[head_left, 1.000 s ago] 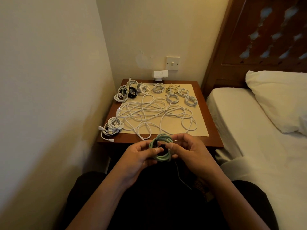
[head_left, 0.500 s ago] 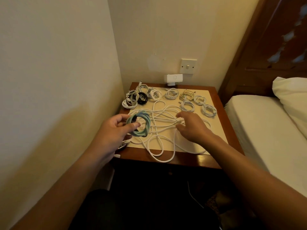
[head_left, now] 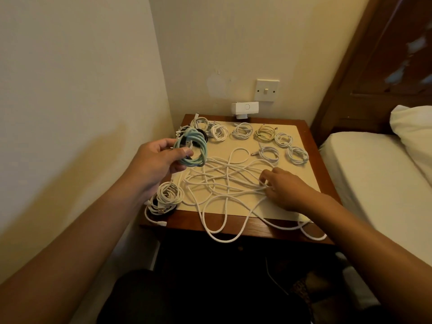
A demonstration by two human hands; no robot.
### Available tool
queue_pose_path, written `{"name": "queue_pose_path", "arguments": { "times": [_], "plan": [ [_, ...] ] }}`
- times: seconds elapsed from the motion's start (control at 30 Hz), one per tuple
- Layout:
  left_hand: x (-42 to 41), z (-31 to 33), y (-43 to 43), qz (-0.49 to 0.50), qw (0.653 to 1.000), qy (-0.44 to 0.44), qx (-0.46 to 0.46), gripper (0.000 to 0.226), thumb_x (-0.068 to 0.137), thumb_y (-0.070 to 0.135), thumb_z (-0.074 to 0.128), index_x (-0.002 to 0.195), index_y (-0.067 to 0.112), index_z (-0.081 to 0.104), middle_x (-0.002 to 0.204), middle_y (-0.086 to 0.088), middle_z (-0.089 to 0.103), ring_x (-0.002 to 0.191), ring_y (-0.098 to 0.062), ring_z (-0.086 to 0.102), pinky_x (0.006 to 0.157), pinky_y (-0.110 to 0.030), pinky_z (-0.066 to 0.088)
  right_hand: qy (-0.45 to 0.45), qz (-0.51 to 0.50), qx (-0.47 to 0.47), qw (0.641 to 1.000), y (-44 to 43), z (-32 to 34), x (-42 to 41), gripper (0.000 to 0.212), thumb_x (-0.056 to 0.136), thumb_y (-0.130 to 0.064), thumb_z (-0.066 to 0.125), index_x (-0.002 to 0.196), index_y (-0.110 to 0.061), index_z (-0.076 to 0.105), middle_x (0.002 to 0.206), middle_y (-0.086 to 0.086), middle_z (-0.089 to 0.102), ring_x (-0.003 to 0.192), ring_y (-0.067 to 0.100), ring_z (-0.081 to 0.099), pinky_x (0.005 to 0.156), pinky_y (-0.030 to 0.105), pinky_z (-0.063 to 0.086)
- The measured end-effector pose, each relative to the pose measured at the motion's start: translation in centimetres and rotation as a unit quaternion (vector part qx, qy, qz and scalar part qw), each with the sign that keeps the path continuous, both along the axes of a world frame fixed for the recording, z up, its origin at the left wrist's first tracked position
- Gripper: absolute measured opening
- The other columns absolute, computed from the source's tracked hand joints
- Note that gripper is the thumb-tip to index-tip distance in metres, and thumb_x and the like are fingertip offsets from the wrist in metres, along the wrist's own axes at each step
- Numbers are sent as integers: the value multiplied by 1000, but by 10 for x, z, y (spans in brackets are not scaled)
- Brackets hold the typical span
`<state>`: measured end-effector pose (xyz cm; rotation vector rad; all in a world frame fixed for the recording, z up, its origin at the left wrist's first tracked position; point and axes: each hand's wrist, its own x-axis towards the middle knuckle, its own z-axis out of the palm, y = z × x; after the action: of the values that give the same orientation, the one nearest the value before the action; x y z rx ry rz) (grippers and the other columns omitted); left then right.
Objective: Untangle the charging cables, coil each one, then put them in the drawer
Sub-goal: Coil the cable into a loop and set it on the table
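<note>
My left hand (head_left: 157, 163) pinches a coiled green cable (head_left: 194, 149) and holds it above the back left part of the bedside table (head_left: 233, 226). A tangle of long white cables (head_left: 224, 181) sprawls over the pale mat (head_left: 301, 174), with loops hanging over the front edge. My right hand (head_left: 284, 188) lies on the right side of that tangle, its fingertips curled onto the white strands. Several coiled white cables (head_left: 268, 134) lie in rows along the back of the mat. Another white coil (head_left: 167, 197) sits at the front left corner.
A wall runs close along the table's left side. A white plug-in device (head_left: 245, 109) and a wall switch (head_left: 267, 90) are behind the table. A bed (head_left: 378, 183) with a pillow (head_left: 416, 134) and wooden headboard stands to the right. No drawer is visible.
My left hand carried the green coil from my lap up and over the table's back left. My right hand let go of it and came down on the white tangle.
</note>
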<state>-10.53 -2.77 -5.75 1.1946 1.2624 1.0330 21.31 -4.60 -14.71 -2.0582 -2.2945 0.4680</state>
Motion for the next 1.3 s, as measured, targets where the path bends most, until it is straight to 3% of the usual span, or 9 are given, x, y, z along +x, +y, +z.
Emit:
{"name": "queue_pose_path", "arguments": {
  "times": [0.43,0.67,0.77,0.83,0.9,1.03,1.13,1.2,1.3],
  "plan": [
    [75,-38,59,-8,991,126,-54,10,93,2,71,102,1,69,103,-19,70,78,-20,69,57,-20,60,-24,0,19,1000,-89,10,67,24,100,-27,58,124,-28,61,119,-2,54,112,20,52,79,28,33],
    [112,-65,93,0,969,227,-103,10,90,9,77,89,4,68,89,-16,70,69,-29,67,87,-49,62,33,8,58,998,-108,4,93,18,98,-26,63,116,-29,67,112,-7,60,103,15,56,87,33,49],
    [115,-72,95,-20,934,355,-37,31,86,30,82,90,1,74,86,-16,74,80,-33,72,81,-44,62,88,-23,83,992,-112,7,96,17,98,-20,64,113,-27,70,111,-9,68,101,12,62,85,29,52],
    [116,-71,87,-25,897,441,14,38,89,38,77,101,2,75,102,-17,75,95,-36,69,76,-39,53,129,-46,102,985,-116,17,93,14,100,-20,65,111,-26,72,106,-11,69,95,8,63,78,18,48],
    [119,-66,74,-18,868,490,84,43,92,35,72,125,7,68,126,-16,66,112,-36,63,87,-40,50,165,-57,120,977,-121,34,87,15,101,-20,65,112,-26,73,105,-13,70,92,3,63,76,15,46],
    [125,-42,41,-137,863,441,204,52,87,20,68,138,21,58,146,-9,50,134,-29,47,105,-40,42,253,-60,142,955,-136,93,69,22,100,-16,65,117,-27,74,108,-16,72,99,1,67,84,23,56],
    [126,-16,6,-329,804,460,184,70,79,25,65,146,34,49,157,2,39,144,-22,35,117,-47,35,284,-31,195,938,-148,146,54,25,99,-10,65,118,-24,74,103,-13,75,96,6,70,80,24,59],
    [123,-5,-14,-393,789,441,170,44,88,30,66,132,33,64,148,5,53,137,-16,46,114,-41,38,301,-12,239,923,-159,180,43,22,99,-10,65,117,-21,73,99,-10,76,92,10,72,79,25,60],
    [113,9,-43,-380,847,348,131,18,103,24,57,104,21,75,110,2,75,106,-14,68,97,-38,51,313,-5,296,902,-178,222,34,18,99,-14,65,115,-18,73,95,-10,76,87,8,73,79,24,60]
  ]
}}
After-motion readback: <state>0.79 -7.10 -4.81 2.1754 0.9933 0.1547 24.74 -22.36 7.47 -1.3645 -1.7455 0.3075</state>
